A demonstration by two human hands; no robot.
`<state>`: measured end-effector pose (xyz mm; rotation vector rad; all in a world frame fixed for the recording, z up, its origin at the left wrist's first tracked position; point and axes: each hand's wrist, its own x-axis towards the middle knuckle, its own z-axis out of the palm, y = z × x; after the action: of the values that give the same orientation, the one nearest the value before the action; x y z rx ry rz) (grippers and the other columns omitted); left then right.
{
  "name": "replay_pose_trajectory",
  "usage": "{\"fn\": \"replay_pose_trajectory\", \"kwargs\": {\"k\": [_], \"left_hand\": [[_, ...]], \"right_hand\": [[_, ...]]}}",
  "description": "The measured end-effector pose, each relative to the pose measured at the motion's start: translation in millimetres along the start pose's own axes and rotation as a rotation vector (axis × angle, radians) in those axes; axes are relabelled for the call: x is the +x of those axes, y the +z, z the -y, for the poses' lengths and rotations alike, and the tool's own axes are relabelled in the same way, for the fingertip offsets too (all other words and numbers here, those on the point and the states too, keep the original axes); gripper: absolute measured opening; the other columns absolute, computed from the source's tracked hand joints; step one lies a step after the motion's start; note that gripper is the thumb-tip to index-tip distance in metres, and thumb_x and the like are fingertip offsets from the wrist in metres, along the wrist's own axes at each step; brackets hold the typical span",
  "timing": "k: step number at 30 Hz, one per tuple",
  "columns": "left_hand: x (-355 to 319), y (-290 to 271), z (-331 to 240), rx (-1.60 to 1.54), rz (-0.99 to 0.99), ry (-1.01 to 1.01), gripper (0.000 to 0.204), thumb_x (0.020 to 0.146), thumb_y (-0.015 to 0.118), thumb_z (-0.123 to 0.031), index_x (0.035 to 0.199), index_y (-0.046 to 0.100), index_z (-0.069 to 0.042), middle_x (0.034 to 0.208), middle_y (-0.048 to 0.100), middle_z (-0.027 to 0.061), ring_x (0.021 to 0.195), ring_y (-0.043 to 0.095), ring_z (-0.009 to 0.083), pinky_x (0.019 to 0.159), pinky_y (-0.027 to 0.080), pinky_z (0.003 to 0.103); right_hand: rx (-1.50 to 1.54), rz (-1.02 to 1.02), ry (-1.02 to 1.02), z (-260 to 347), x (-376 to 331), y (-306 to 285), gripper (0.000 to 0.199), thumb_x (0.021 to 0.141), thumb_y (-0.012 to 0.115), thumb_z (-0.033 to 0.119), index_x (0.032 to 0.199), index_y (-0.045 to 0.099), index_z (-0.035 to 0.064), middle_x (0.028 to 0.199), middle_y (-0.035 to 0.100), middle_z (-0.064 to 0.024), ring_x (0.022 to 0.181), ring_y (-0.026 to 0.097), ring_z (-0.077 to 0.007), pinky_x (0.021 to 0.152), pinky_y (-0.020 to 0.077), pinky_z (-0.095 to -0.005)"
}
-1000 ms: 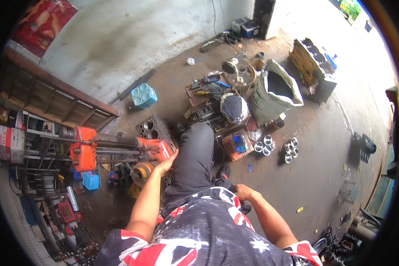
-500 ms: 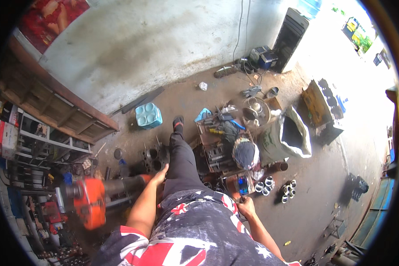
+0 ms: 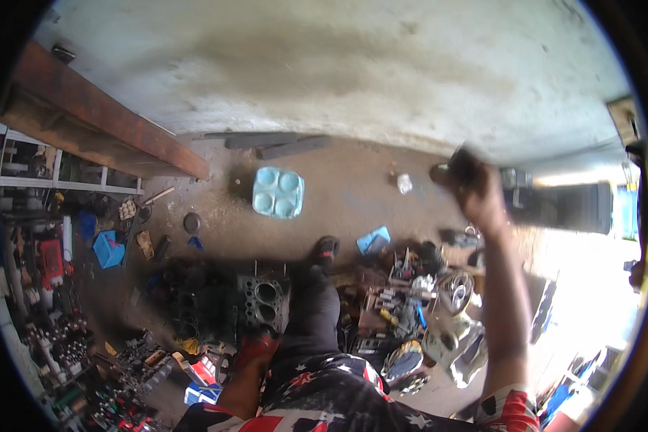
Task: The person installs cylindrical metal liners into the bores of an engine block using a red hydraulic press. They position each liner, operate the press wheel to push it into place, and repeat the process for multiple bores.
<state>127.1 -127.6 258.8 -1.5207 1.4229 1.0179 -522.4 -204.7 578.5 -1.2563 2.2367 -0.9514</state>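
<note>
My right arm is raised at the right, and my right hand (image 3: 481,198) is closed around a dark object (image 3: 465,165). Motion smears the object, so I cannot make out its kind. Low in the view, my left hand (image 3: 258,351) is dim and reddish, close to my thigh and the near end of a metal engine block (image 3: 268,302). Its fingers cannot be made out. Two large round bores show in the top of the block. My dark-trousered leg (image 3: 308,317) stretches forward beside it, ending in a sandalled foot (image 3: 326,249).
A light-blue stool (image 3: 278,193) stands ahead, near the stained wall (image 3: 338,72). Tools and metal parts crowd the lower left. Right of my leg lie a blue packet (image 3: 374,240), assorted tools and a pale sack (image 3: 468,353). A brown wooden beam (image 3: 115,115) runs along the left.
My right hand has risen from beside my waist to the upper right. My left hand has come back toward my body. The orange machine at the left has gone from view, as the view has shifted.
</note>
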Motion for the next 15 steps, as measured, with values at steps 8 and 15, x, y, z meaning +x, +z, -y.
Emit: {"fn": "replay_pose_trajectory", "kwargs": {"k": [8,15], "left_hand": [[89,-11,-44,-0.006,-0.101,0.415,0.067,0.099,0.051,-0.057,0.149,0.053,-0.012,0.148,0.055,0.0171,0.131,0.057,0.0342,0.107,0.047,0.049],[79,-84,-139,-0.797,0.208,0.095,0.076,0.097,0.056,-0.066,0.134,0.064,-0.001,0.138,0.062,0.0248,0.128,0.059,0.0413,0.109,0.045,0.046]], "right_hand": [[0.669,-0.391,-0.666,183,254,-147,0.007,0.097,0.06,0.002,0.09,0.063,0.0027,0.075,0.06,-0.0019,0.06,0.044,-0.0067,0.058,0.0356,-0.0249],[0.839,-0.464,-0.474,179,415,-164,0.018,0.101,0.058,0.019,0.087,0.061,0.0098,0.076,0.049,0.0052,0.063,0.04,-0.0061,0.056,0.0328,-0.0252]]}}
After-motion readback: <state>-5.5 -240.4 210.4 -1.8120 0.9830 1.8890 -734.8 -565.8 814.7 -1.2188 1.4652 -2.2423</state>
